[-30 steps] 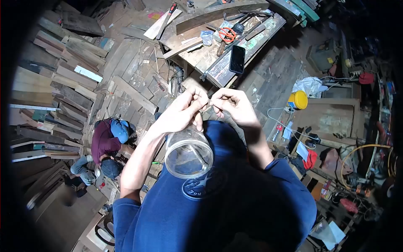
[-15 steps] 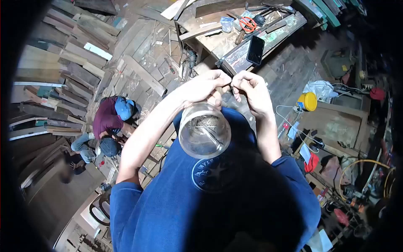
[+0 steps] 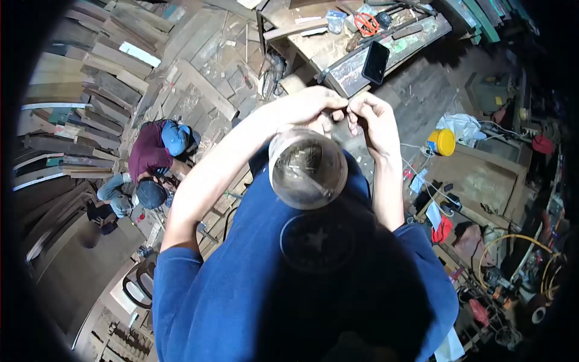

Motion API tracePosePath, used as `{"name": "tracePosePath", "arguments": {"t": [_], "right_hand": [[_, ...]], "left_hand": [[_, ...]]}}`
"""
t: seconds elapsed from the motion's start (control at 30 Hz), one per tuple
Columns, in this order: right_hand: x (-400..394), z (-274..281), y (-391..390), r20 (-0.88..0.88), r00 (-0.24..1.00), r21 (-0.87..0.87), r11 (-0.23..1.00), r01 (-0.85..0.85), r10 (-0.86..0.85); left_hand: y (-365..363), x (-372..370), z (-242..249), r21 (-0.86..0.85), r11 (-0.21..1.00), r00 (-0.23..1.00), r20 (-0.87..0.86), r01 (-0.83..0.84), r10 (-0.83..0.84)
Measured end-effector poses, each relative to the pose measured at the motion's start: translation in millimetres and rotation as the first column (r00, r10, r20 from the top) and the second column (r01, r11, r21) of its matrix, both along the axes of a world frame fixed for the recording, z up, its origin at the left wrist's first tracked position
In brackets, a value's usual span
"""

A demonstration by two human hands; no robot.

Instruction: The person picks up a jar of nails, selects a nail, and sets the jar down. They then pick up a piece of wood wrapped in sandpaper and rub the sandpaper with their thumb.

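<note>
We stood in a dim, cluttered woodshop. Rough planks (image 3: pixel 90 78) lay stacked across the floor (image 3: pixel 205 72). A worn table (image 3: pixel 356 45) carried a phone (image 3: pixel 375 62) and orange scissors (image 3: pixel 366 23). A yellow tub (image 3: pixel 444 142) sat nearby, and another person (image 3: pixel 151 163) crouched among the boards.

— What's on that workbench (image 3: pixel 338 45) up top?
— A black phone (image 3: pixel 376 62) leaning at its near edge, orange-handled scissors (image 3: pixel 365 23) farther back, and some wood offcuts

— And the floor?
— Planks (image 3: pixel 102 78) stacked along the left; a person in a maroon shirt (image 3: pixel 148 158) crouches beside them. On the right, a yellow tub (image 3: pixel 444 142) sits near a white rag (image 3: pixel 461 125)
</note>
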State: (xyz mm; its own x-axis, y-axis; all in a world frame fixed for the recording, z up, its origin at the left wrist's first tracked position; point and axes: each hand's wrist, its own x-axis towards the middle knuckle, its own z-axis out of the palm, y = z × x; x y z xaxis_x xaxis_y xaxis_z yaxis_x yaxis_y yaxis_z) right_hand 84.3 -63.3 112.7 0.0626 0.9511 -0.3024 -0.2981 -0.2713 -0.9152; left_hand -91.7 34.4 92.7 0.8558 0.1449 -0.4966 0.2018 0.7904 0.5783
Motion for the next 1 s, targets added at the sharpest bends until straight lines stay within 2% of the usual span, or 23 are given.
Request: {"name": "tracePosePath", "arguments": {"t": [0.03,0.07,0.13,0.27,0.3,0.33,0.53,0.57,0.67,0.77,0.87,0.9,1.0], "right_hand": [[-1,-1,0,-0.02,1.0,0.014,1.0,0.012,-0.012],[-1,1,0,-0.011,1.0,0.027,1.0,0.008,-0.008],[-1,-2,0,0.004,1.0,0.041,0.999,0.021,-0.021],[-3,0,0,0.019,0.999,0.032,0.999,0.032,-0.033],[-3,-1,0,0.02,0.999,0.032,0.999,0.032,-0.033],[-3,-2,-1,0.022,0.999,0.029,0.999,0.033,-0.033],[-6,-4,-3,0.056,0.997,0.054,0.998,0.041,-0.044],[-7,-3,-4,0.058,0.997,0.06,0.997,0.039,-0.042],[-7,-5,-4,0.055,0.998,0.075,0.997,0.028,-0.032],[-8,-4,-5,0.036,0.999,0.06,0.998,0.015,-0.018],[-5,-7,-6,0.027,1.0,0.068,0.998,0.004,-0.006],[-4,-9,-6,0.03,1.0,0.074,0.997,-0.002,0.0],[-5,-8,-7,0.03,1.0,0.05,0.999,0.004,-0.006]], "left_hand": [[-6,0,32,-0.051,0.991,0.99,-0.07,-0.126,0.122],[-8,1,38,-0.046,0.99,0.989,-0.076,-0.133,0.13],[-6,1,32,-0.11,0.987,0.993,-0.009,-0.12,0.12],[-8,0,35,-0.108,0.98,0.984,-0.077,-0.168,0.16],[-4,0,30,-0.065,0.991,0.993,0.0,-0.114,0.114],[-6,0,27,-0.138,0.979,0.988,-0.001,-0.151,0.152],[-9,-2,25,-0.125,0.981,0.988,0.023,-0.15,0.154],[-9,-3,27,-0.155,0.974,0.987,-0.017,-0.163,0.163],[-14,-5,31,-0.146,0.963,0.974,-0.053,-0.225,0.219],[-14,-10,47,-0.122,0.983,0.99,-0.042,-0.141,0.137],[-16,-10,38,-0.139,0.974,0.982,-0.084,-0.18,0.169],[-21,-7,37,-0.047,0.973,0.969,-0.12,-0.224,0.217],[-21,-6,32,-0.032,0.973,0.962,-0.161,-0.227,0.219]]}}
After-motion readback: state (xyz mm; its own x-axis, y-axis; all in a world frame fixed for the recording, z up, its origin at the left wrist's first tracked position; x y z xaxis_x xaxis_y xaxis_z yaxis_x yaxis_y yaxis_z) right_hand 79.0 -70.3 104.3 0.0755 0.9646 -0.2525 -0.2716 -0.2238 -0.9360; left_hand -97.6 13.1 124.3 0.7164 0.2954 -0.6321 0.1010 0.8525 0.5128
